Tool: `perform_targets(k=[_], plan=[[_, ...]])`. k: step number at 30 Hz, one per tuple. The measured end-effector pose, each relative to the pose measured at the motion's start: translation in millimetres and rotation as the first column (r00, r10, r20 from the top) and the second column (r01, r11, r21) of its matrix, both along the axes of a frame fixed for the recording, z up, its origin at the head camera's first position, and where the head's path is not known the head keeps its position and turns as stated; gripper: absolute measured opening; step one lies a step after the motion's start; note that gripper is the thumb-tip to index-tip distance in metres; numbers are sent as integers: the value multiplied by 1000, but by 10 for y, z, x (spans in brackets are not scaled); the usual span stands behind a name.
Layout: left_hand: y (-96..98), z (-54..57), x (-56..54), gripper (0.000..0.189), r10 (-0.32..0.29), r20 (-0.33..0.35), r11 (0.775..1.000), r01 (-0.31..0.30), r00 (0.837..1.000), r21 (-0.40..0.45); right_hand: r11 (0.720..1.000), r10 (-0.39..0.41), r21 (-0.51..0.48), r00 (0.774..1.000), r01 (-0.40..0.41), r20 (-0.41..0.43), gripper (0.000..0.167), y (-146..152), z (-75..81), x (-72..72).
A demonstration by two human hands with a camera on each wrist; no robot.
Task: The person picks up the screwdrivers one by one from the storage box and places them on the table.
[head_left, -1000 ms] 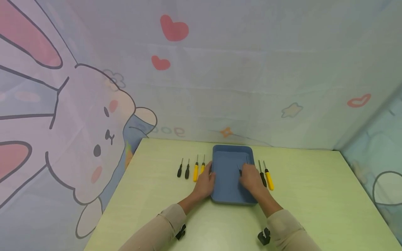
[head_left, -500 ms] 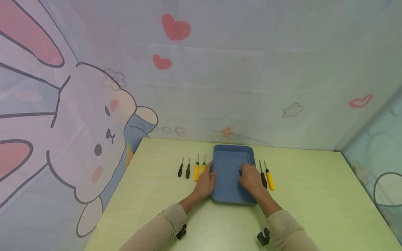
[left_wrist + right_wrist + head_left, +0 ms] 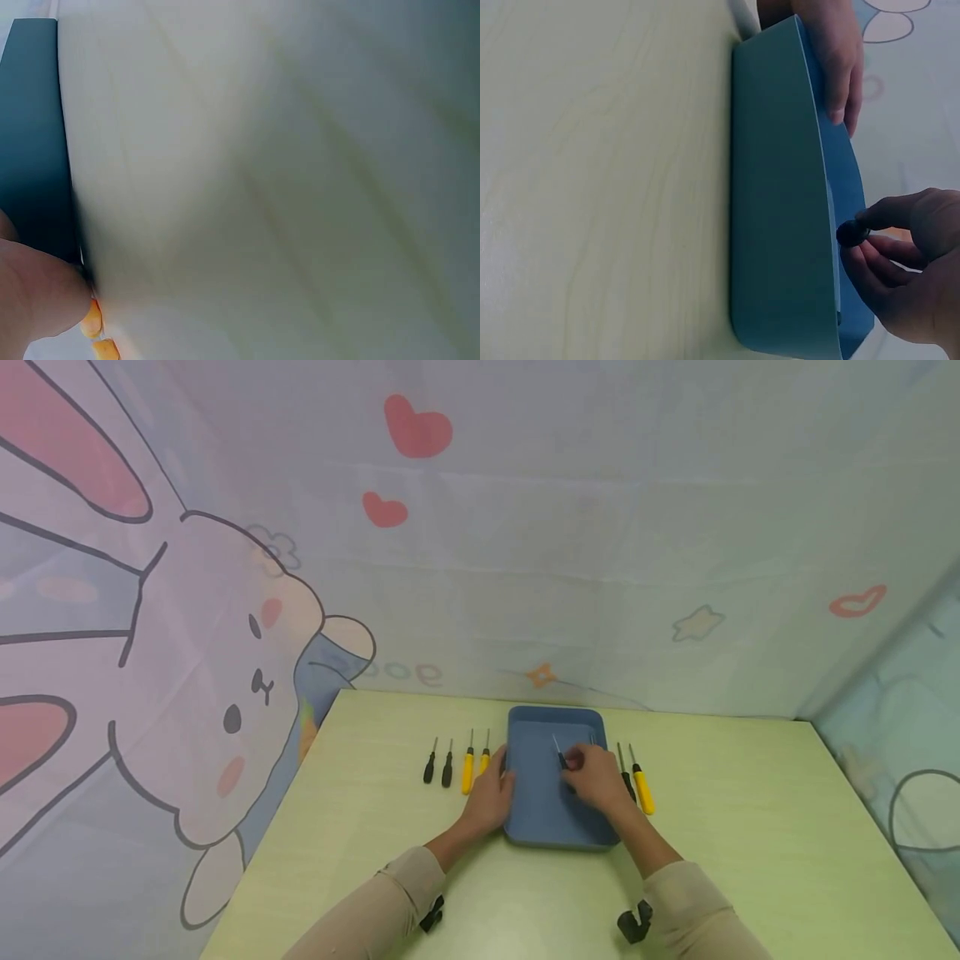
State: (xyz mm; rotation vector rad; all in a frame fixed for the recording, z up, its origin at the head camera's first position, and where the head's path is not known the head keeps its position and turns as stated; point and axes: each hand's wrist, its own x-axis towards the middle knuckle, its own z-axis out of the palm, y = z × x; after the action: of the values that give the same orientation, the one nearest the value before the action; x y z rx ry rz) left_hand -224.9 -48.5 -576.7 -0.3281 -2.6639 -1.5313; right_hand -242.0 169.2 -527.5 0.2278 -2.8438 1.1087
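A blue-grey tray (image 3: 546,814) lies on the table. My left hand (image 3: 489,797) grips its left wall; in the right wrist view the left hand's fingers (image 3: 838,82) reach over the rim. Over the tray's right half, my right hand (image 3: 596,777) pinches a small black-handled screwdriver (image 3: 562,762) between thumb and fingers, its thin shaft pointing away and to the left. The rounded handle end (image 3: 852,233) shows in the right wrist view. Beyond the right hand, the shaft of another screwdriver (image 3: 592,739) shows inside the tray; its handle is hidden.
Left of the tray lie two black screwdrivers (image 3: 447,771) and two yellow ones (image 3: 468,771), one partly behind my left hand. On its right are a black screwdriver (image 3: 626,777) and a yellow one (image 3: 642,789). A printed cloth (image 3: 570,568) hangs behind the table.
My right hand has lifted slightly with the black-handled screwdriver, whose tip has shifted left and away. The left hand has stayed on the tray wall.
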Motion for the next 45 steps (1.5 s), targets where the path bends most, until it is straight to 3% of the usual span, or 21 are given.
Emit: perform_targets(k=[13,19,26,45], plan=[[-12,-16,4,53,-11,-22,1000,12,1000,21,993,-34,-109,996,42,77,26,153,44,40],[-14,-2,9,54,-22,-45,999,23,999,23,988,-11,-153,994,28,110,29,236,116,63],[-10,13,15,53,-12,-29,1000,12,1000,10,986,35,-168,994,-17,103,30,343,179,84],[-13,14,3,54,-13,-20,1000,13,1000,6,981,27,-196,996,-9,88,30,442,169,129]])
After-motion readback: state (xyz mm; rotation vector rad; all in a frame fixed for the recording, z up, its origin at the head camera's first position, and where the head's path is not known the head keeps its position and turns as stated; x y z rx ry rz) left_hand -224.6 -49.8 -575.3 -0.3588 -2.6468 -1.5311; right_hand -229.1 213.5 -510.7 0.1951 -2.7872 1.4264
